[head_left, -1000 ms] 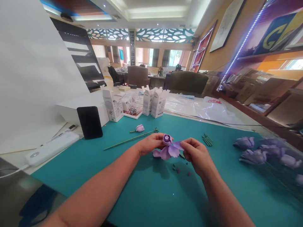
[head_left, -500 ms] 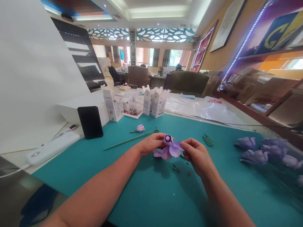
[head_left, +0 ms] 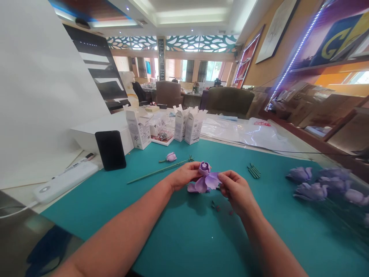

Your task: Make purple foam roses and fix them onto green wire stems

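Above the green mat [head_left: 173, 238], a purple artificial flower [head_left: 204, 182] with a rolled centre and spread lower petals is held between both hands. My left hand [head_left: 186, 175] closes round it from the left, just beneath the rolled centre. The fingers of my right hand [head_left: 235, 188] pinch the edge of a right-hand petal. Beneath and beside the flower lie a few small green and red bits [head_left: 215, 206]. A green stem [head_left: 158, 170] with a spiky tip and a pale purple bud [head_left: 171, 156] rest beyond my left hand.
Several short green sticks [head_left: 253, 171] lie at the right, and finished-looking purple flowers [head_left: 311, 190] farther right. White boxes [head_left: 138, 129] and a clear plastic sheet [head_left: 248, 132] are at the back. A black phone [head_left: 110, 150] and a white power strip [head_left: 66, 181] stand left.
The purple flower has tilted slightly, and the petal in my right hand is bent a little upward. My right hand has shifted slightly left; my left hand keeps its hold.
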Demonstrator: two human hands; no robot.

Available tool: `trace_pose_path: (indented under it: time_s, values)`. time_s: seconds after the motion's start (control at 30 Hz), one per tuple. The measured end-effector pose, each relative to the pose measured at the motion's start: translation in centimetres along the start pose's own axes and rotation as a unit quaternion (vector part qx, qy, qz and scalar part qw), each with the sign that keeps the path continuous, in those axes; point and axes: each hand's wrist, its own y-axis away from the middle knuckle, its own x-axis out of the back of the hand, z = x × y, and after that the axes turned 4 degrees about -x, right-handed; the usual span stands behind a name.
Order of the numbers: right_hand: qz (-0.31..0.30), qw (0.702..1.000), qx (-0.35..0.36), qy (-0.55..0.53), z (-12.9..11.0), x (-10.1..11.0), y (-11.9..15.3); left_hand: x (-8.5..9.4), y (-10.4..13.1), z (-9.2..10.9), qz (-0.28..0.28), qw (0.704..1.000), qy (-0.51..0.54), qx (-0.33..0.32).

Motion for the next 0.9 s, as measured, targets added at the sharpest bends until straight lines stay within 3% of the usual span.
trace_pose_path:
  time_s: [0.27,0.4,0.47,0.53,0.63,0.73,0.8,0.9]
  values:
    - [0.008,1.000,0.015,-0.001,0.9,-0.5,-0.3,-0.3,-0.2,0.0,0.044,0.999,0.029,0.010]
    - [0.007,0.998,0.024,0.065,0.6,-0.4,-0.1,-0.1,-0.4,-0.1,0.076,0.996,0.049,0.000]
    - [0.023,0.986,0.054,0.155,0.8,-0.2,-0.2,0.2,-0.5,-0.1,0.091,0.994,0.056,-0.005]
    - [0.036,0.947,0.113,0.297,1.4,-0.1,-0.5,0.7,-0.6,0.0,0.105,0.993,0.061,-0.005]
    - [0.014,0.839,0.202,0.505,2.7,-0.3,-1.1,1.3,-0.7,0.1,0.120,0.991,0.064,-0.003]
    - [-0.019,0.743,0.233,0.627,3.7,-0.9,-1.5,1.6,-0.9,0.0,0.122,0.991,0.063,-0.002]
    - [-0.020,0.703,0.227,0.674,4.0,-1.4,-1.5,1.7,-1.0,-0.2,0.116,0.991,0.062,-0.004]
    - [-0.013,0.680,0.213,0.702,4.1,-1.8,-1.5,1.8,-1.1,-0.5,0.104,0.993,0.060,-0.005]
